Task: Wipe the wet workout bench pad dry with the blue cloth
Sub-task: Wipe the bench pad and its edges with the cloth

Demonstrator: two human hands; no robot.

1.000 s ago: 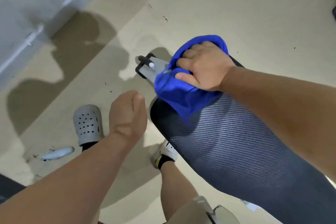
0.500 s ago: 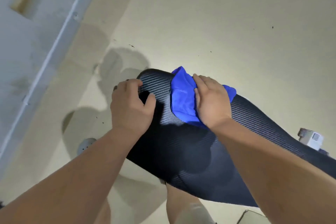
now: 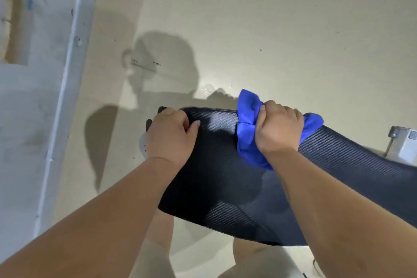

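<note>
My right hand [image 3: 278, 130] is closed tight on the blue cloth [image 3: 247, 140], bunched into a thick wad, w/ the knuckles up and the palm pressing down. I hold it bunched, I think, because a wad takes more water than a flat sheet and gives me sth firm to push with. The cloth sits on the far edge of the bench pad [image 3: 225, 187], centre-right of the frame, and part of it hangs over that edge, so the rim gets dried too, not only the top.

My left hand [image 3: 170, 136] is at the left end of the pad, centre of the frame, fingers curled over the end and the thumb lying on the top surface. It holds nothing loose; it only grips the pad. The reason, as I judge it, is to stop the pad from rocking when the other hand pushes.

The pad itself is dark w/ a woven pattern and runs from centre to the lower right of the frame. I cannot tell from here which parts are wet; there is only a bright glare betw. my two hands. The wiping is prob. not finished, as most of the surface towards the lower right is not under the cloth.
</note>
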